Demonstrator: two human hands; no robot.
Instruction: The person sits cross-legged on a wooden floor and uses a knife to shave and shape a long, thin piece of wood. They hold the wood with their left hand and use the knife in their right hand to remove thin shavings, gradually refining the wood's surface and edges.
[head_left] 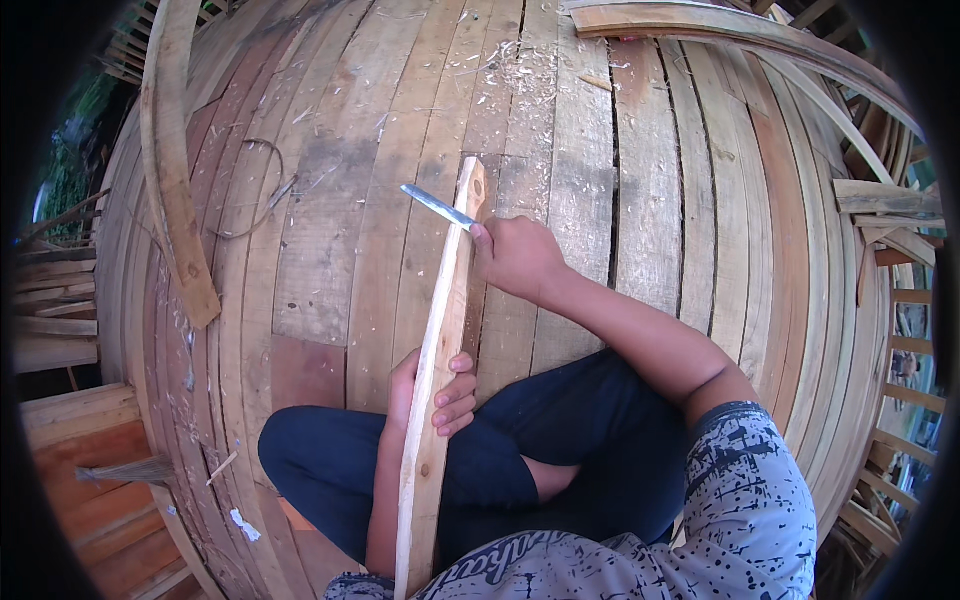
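Note:
A long, narrow piece of wood (pixel 447 330) runs from my lap up and away over the floor, its left edge pale and unevenly cut. Around its lower half wraps my left hand (pixel 432 393), fingers curled over the right side. My right hand (pixel 515 257) is closed near the far end of the wood. From that fist a knife (pixel 436 206) points to the left, its shiny blade lying across the wood's left edge. The knife's handle is hidden inside my fingers.
Pale shavings (pixel 500 70) litter the plank floor (pixel 330 250) beyond the wood. A long board (pixel 175 160) lies at the left, beside a thin curved loop (pixel 270 190). More boards (pixel 730 35) lie at the far right. Slatted railings (pixel 910 345) stand at the right edge.

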